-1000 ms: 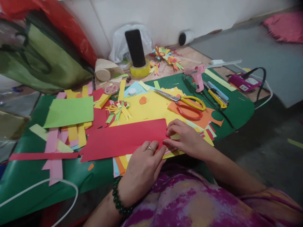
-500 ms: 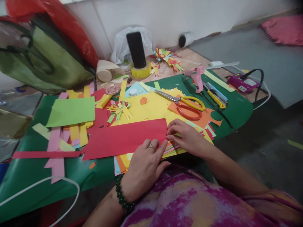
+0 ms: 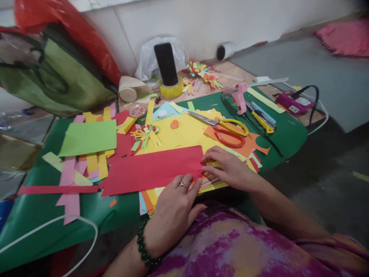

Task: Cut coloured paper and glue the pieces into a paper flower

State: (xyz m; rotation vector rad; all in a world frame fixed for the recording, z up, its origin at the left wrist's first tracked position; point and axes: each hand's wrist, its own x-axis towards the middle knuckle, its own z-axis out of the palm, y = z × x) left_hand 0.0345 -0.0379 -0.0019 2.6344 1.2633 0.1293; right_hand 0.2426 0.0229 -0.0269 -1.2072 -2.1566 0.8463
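A long red paper sheet (image 3: 150,169) lies across a pile of coloured papers on a green mat (image 3: 37,215). My left hand (image 3: 173,209) rests with fingers stretched on the sheet's near right edge; it wears a ring and a dark bead bracelet. My right hand (image 3: 227,167) touches the sheet's right end, its fingertips curled together at the paper edge. Under both hands is a stack of yellow, orange and pink sheets (image 3: 213,182).
Yellow and orange scissors (image 3: 227,130) lie beyond my right hand. A pink glue gun (image 3: 239,96), a yellow cutter (image 3: 262,119), a phone on a tape roll (image 3: 167,69), a light green sheet (image 3: 89,136), paper flowers (image 3: 145,134) and a green bag (image 3: 52,80) surround the mat.
My left hand has slid slightly back toward me along the red sheet's near edge. My right hand has stayed at the sheet's right end, fingers shifting a little.
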